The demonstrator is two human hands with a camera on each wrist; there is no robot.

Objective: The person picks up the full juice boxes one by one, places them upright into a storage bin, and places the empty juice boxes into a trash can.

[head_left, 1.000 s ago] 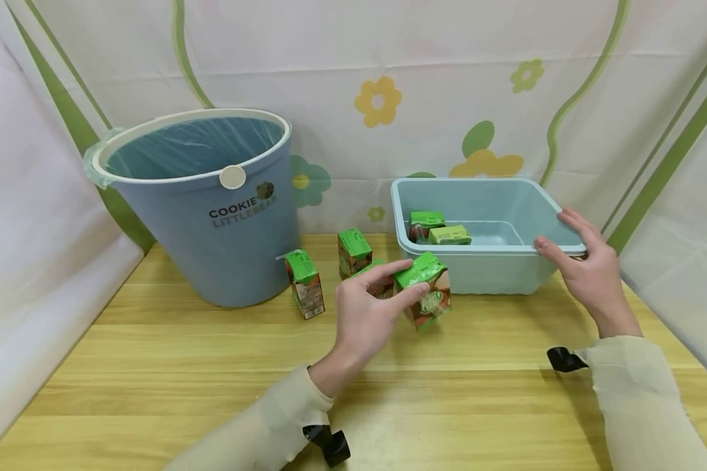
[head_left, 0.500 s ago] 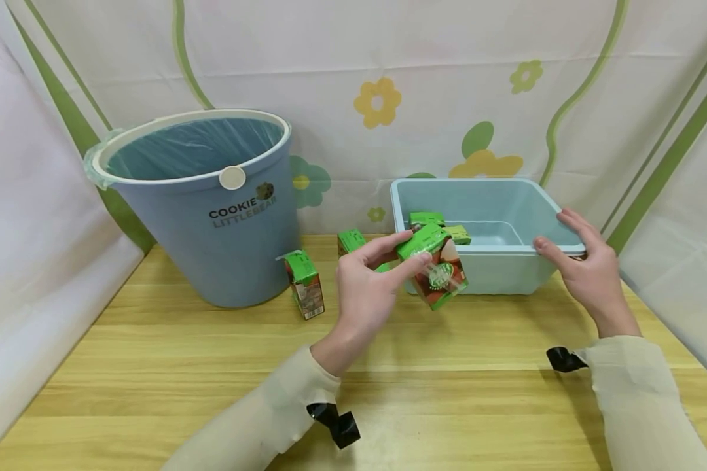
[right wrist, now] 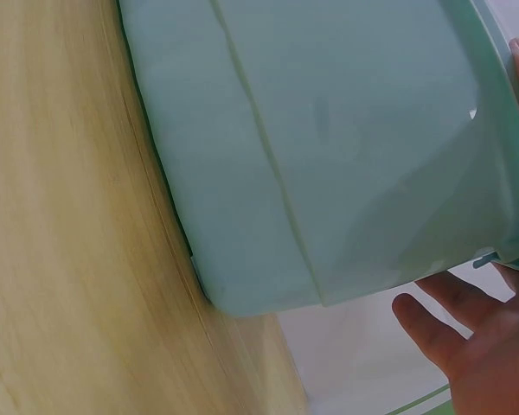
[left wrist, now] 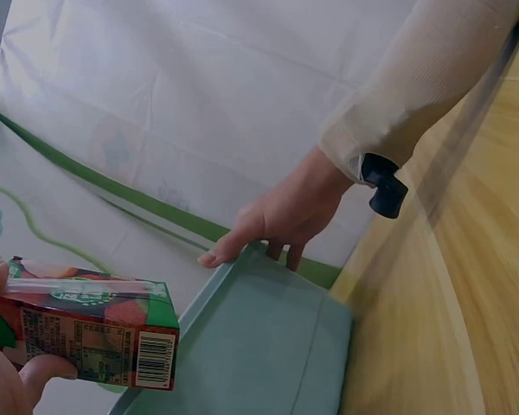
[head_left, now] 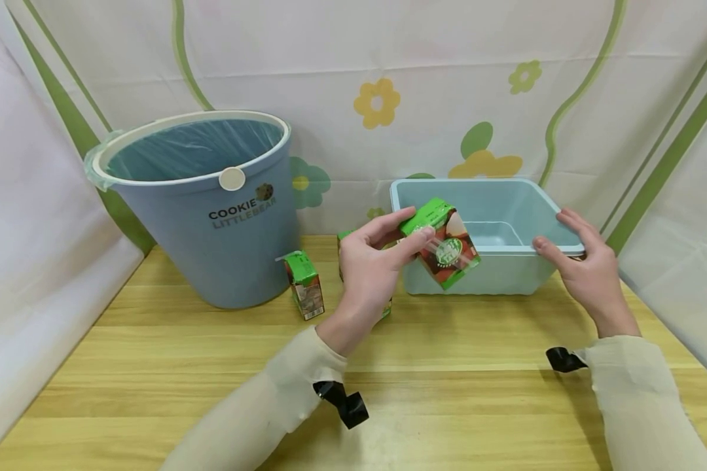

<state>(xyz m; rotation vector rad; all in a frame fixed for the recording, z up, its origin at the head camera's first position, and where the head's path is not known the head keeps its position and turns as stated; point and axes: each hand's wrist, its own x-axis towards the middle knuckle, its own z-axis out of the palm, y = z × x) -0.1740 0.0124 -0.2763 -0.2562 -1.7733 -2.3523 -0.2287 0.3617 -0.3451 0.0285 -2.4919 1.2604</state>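
My left hand (head_left: 372, 265) pinches a juice box (head_left: 450, 247) between thumb and fingers. The carton is green on top, with red and brown sides and a clear straw stuck on its front. It is tilted in the air, overlapping the near left rim of the pale blue-green basin (head_left: 483, 275) in the head view. In the left wrist view the barcode end of the juice box (left wrist: 156, 359) points toward the basin. At the basin's right front corner, my right hand (head_left: 595, 281) grips the rim, thumb on top, other fingers around the outside.
One more juice box (head_left: 306, 291) stands beside the blue bin (head_left: 235, 248), which has a liner bag. Behind my left hand, other juice boxes (head_left: 387, 309) are mostly hidden. The wooden table (head_left: 448, 392) ends at a flower-patterned curtain (head_left: 342, 144).
My left hand has raised the juice box from low in front of the basin, up and right to its rim, tilting it. The right hand has stayed on the rim.
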